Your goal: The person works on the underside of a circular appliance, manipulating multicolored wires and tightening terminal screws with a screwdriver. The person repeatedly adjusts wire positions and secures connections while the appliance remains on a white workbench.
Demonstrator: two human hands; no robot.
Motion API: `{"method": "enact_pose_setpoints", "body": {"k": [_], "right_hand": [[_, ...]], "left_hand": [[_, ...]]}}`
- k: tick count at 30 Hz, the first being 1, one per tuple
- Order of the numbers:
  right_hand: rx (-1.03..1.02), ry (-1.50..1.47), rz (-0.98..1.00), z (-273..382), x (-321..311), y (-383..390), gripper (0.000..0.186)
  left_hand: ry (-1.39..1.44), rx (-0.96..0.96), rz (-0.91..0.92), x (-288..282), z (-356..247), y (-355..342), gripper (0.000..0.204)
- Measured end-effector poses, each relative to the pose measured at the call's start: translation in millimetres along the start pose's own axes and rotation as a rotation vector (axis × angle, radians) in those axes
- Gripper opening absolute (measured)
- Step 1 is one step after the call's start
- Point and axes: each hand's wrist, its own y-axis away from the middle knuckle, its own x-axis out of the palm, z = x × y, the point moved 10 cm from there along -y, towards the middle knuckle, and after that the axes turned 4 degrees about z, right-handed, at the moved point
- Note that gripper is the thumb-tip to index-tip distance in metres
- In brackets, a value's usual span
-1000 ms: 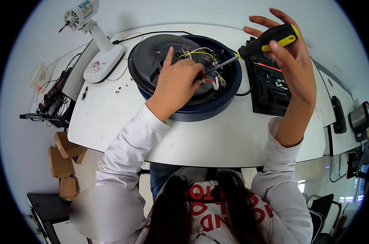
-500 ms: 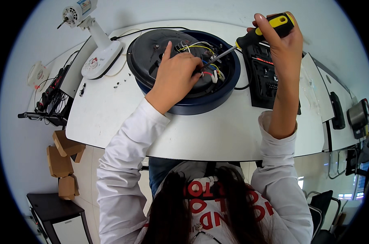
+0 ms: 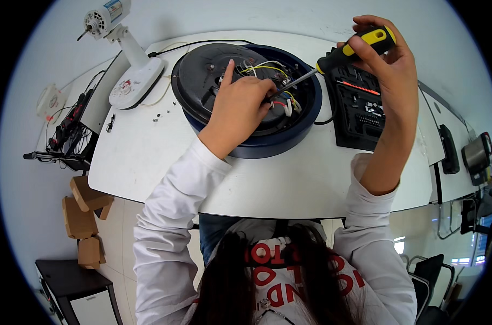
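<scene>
A round dark blue appliance housing [image 3: 257, 150] lies on the table with a black round cover [image 3: 200, 67] tilted in it. Yellow, white, red and blue wires [image 3: 270, 67] spread from its inside. My right hand [image 3: 397, 65] is wrapped round the black-and-yellow handle of a screwdriver [image 3: 341, 58], whose shaft slants down left into the appliance. My left hand [image 3: 240, 103] rests over the black cover, one finger raised, thumb and other fingers closed near the screwdriver's tip. What they pinch, and the tip itself, are hidden.
An open black tool case [image 3: 360, 116] lies right of the appliance. A white stand with a bare motor [image 3: 135, 76] is at the far left, with several small screws [image 3: 157, 116] on the table [image 3: 289, 189] nearby. Cardboard boxes [image 3: 81, 216] sit on the floor at left.
My right hand and the screwdriver handle have shifted slightly right. The screwdriver's tip end stays by my left hand, which keeps nearly the same pose on the appliance.
</scene>
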Motion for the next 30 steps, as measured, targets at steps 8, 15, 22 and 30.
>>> {"method": "enact_pose_setpoints", "body": {"k": [8, 15, 22, 30], "right_hand": [[0.029, 0.176, 0.000, -6.5, -23.8, -9.1, 0.052], [-0.048, -0.091, 0.253, 3.1, 0.7, -2.2, 0.055], [-0.090, -0.150, 0.364, 0.5, 0.3, 0.7, 0.051], [-0.038, -0.067, 0.128, -6.9, -4.3, -7.3, 0.056]], "left_hand": [[0.005, -0.042, 0.050, 2.0, 2.1, -2.8, 0.027], [0.009, -0.054, 0.072, 3.5, 4.2, -3.6, 0.026], [0.009, -0.048, 0.054, 2.7, 4.4, -1.9, 0.024], [0.041, -0.045, 0.043, 2.2, 4.7, -2.0, 0.025]]}}
